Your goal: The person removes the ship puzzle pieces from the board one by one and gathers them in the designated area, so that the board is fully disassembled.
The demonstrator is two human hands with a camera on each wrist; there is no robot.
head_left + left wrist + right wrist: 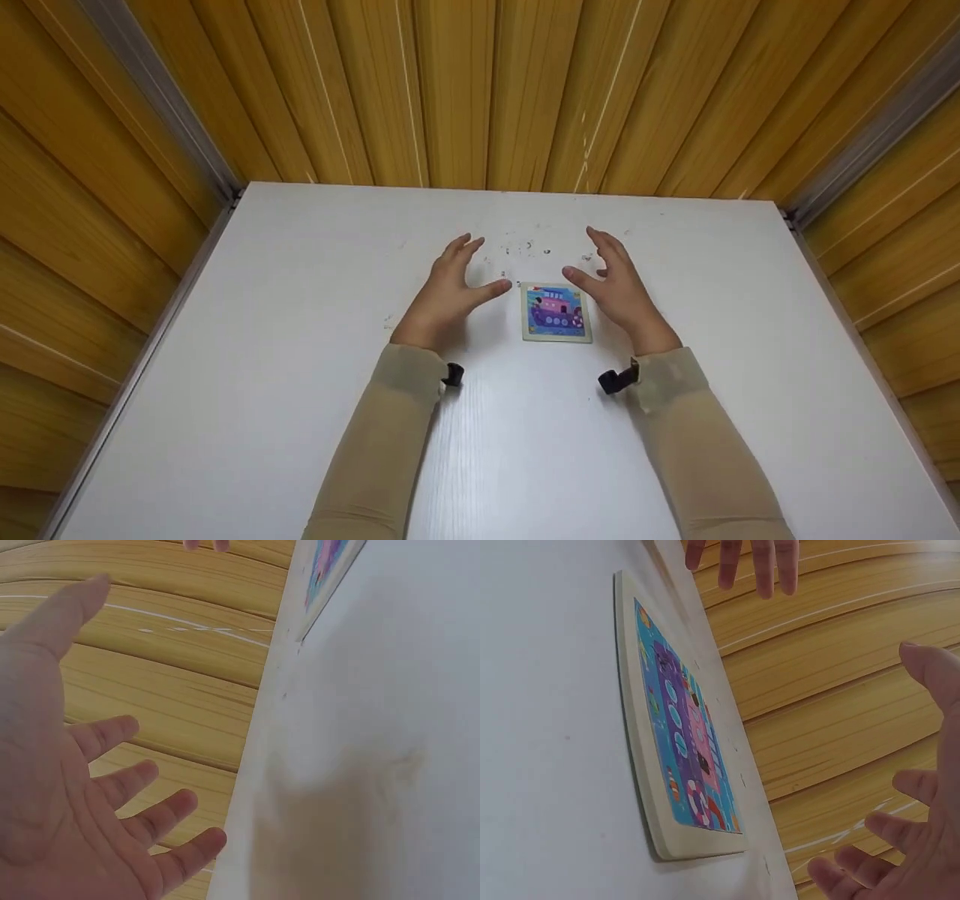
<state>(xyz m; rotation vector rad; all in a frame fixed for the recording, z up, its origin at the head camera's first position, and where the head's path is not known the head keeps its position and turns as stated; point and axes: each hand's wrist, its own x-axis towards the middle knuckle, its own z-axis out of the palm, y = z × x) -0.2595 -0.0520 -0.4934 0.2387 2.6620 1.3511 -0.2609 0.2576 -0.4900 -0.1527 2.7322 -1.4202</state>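
Wood-grain panels (450, 90) wall in the far side and both flanks of the workspace I am watching over these cameras, with a grey metal post (161, 90) at the far left corner and a matching grey upright (874, 135) at the far right. They enclose a white table (285, 262), and past its middle I see a scatter of small dark marks (547, 251), too small for me to tell what they are.

Just on the near side of those marks lies a square picture board (556, 313), flat on the table, its pale rim framing a pink and purple boat on blue water with a life ring. It sits between the two hands, nearer the right one.

On my head view the left hand (442, 300) is held to the left of the board, thumb pointing toward it, fingers spread and gripping nothing. The right hand (622, 300) mirrors it on the other side, fingers parted, thumb well away from them, also holding nothing; from above, that thumb hides the board's far right corner. My right wrist view shows that hand apart from the board. Tan sleeves (382, 435) run in from the near edge, black wrist mounts (453, 374) jut inward at the cuffs, and my left wrist view catches a soft shadow (322, 840) on the tabletop.
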